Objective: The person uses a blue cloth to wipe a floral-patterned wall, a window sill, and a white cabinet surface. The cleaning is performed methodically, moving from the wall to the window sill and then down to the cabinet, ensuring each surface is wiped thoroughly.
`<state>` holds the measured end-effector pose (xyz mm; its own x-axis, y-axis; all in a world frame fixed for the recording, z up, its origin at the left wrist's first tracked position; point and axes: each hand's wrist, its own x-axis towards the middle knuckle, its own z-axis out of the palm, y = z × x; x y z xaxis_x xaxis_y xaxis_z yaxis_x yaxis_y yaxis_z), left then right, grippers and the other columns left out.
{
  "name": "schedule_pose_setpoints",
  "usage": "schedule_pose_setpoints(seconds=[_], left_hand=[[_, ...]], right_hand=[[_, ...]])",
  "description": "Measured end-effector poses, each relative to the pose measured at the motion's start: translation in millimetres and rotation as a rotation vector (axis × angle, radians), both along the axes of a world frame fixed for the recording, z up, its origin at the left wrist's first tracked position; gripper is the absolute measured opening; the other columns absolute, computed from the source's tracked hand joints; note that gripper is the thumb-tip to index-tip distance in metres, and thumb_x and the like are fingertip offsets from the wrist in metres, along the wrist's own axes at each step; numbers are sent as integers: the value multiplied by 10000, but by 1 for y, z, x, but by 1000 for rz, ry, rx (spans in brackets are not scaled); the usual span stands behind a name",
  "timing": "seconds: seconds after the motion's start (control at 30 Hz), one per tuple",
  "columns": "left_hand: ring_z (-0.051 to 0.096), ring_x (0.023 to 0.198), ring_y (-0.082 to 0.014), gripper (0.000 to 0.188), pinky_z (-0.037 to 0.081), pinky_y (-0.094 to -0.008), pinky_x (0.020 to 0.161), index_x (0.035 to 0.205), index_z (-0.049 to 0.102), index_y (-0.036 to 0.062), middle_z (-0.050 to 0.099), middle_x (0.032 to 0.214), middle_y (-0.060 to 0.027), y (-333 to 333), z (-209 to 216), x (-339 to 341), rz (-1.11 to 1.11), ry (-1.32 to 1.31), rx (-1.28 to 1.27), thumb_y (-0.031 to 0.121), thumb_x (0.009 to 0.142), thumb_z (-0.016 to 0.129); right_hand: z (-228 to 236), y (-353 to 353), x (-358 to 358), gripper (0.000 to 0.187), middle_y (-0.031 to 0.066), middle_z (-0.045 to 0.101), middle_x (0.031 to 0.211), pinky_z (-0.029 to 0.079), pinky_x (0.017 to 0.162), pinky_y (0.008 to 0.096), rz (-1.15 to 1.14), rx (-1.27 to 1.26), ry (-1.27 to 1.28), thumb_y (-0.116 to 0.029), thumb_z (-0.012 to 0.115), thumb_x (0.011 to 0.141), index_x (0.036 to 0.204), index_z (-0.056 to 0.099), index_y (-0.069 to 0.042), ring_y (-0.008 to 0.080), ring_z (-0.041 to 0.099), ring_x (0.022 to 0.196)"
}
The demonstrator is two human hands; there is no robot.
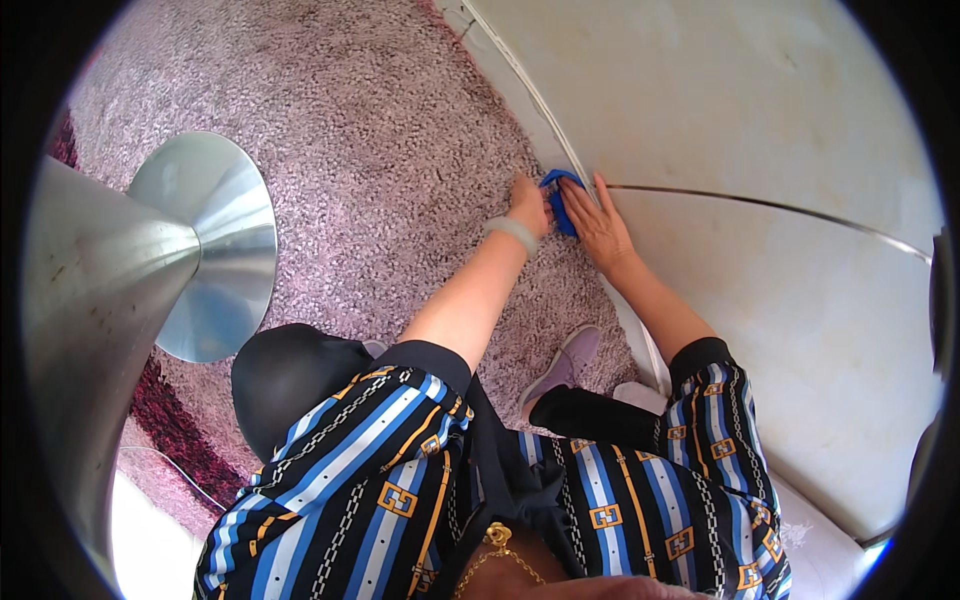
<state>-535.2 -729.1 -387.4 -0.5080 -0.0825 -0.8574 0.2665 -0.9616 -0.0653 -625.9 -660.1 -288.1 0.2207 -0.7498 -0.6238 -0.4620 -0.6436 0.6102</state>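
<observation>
A crumpled blue cloth (565, 219) is bunched between my two hands, at the lower edge of a pale panel (740, 110) where it meets the carpet. My left hand (530, 207), with a light band at its wrist, has its fingers curled at the cloth's left side and closed on it. Over the cloth's right side lies my right hand (598, 228), its fingers stretched out and apart, the fingertips by the panel's white edge trim (535, 90). Part of the cloth is hidden under the right hand.
A shiny metal pedestal (100, 260) with a round base (215, 290) stands at the left. Shaggy pinkish-grey carpet (370, 130) covers the floor, with a dark red stripe (165, 410). A dark seam strip (770, 207) crosses the panel. My mauve shoe (572, 362) is close to the panel's edge.
</observation>
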Motion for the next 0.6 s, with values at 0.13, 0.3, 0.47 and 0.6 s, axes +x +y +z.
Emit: schedule_pose_setpoints(seconds=[0.13, 0.3, 0.47, 0.6], left_hand=[[451, 1238, -403, 764, 302, -563, 1068, 1394, 465, 37, 473, 1394, -228, -2, -33, -8, 116, -32, -115, 630, 990, 203], [496, 1196, -298, 695, 387, -440, 1009, 1361, 468, -19, 511, 1340, -187, -51, 4, 19, 397, 7, -223, 560, 1021, 287], [566, 1089, -272, 655, 453, -375, 923, 1352, 489, -27, 549, 1304, -184, -62, 3, 8, 516, -108, -183, 520, 1025, 335], [541, 1037, -258, 529, 424, -440, 957, 1190, 539, 20, 564, 1198, -159, -26, -39, -5, 504, -98, -47, 470, 993, 344]], right_hand=[[0, -77, 23, 594, 25, 279, 1597, 34, 1211, 577, 124, 27, 4, -308, 444, 944, 1500, 363, -116, 210, 133, 1507], [-17, -227, 84, 581, 23, 329, 1574, 24, 1200, 595, 230, -286, 74, -308, 505, 918, 1463, 429, -120, 208, 176, 1494], [-22, -225, 72, 533, 27, 373, 1546, 24, 1197, 596, 162, -277, -67, -286, 519, 907, 1406, 489, -101, 207, 210, 1480], [-18, -109, 39, 497, 50, 366, 1548, 65, 1209, 594, 85, -84, -128, -236, 487, 899, 1372, 517, -86, 212, 208, 1485]])
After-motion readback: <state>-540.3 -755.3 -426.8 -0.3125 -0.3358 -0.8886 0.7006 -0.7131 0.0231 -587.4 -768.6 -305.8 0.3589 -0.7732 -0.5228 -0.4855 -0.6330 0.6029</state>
